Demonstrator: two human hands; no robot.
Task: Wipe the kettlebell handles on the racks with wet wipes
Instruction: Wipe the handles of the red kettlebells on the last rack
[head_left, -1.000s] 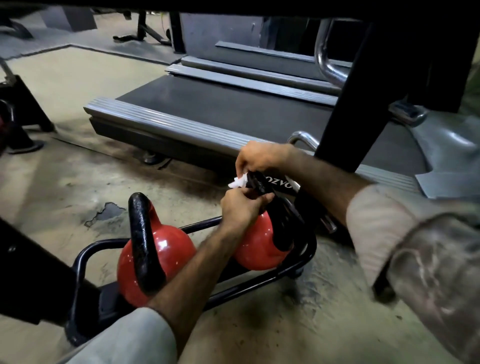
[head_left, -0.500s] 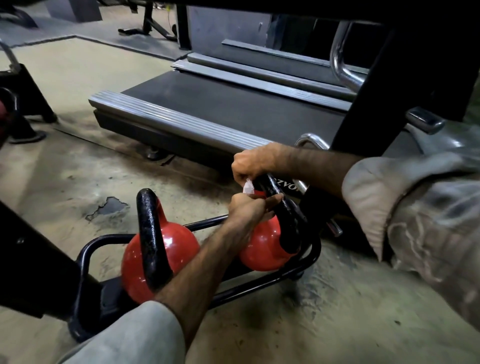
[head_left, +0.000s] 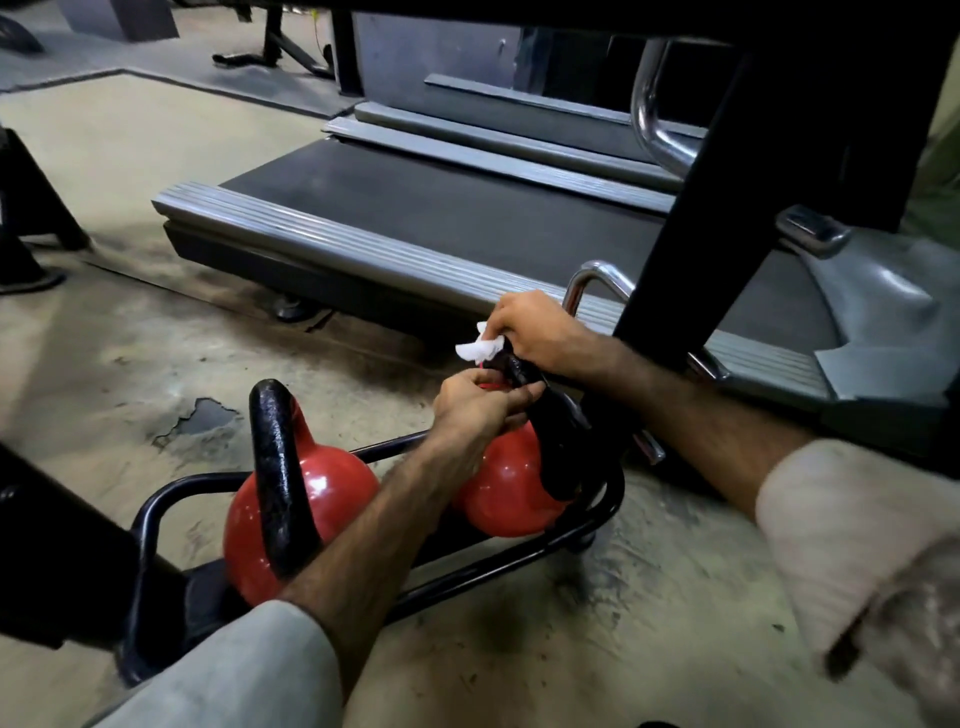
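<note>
**Both hands on the far kettlebell's handle**

The right hand (head_left: 535, 332) pinches a crumpled white wipe (head_left: 479, 347) against the top of the black handle (head_left: 550, 421) of the right kettlebell (head_left: 506, 488), its fingers curled over the bar. Just below it, the left hand (head_left: 480, 402) grips the same handle, fingers wrapped round its near side. The handle is a thick, rough loop with a dull sheen; the body beneath is a smooth, glossy red ball. To the left of the left forearm stands the left kettlebell (head_left: 332, 499), of the same make. Both sit in a low rack (head_left: 509, 564) of black round tubing on mottled, scuffed concrete. Beyond the hands lies a treadmill (head_left: 415, 208) with ribbed grey side rails.
</note>
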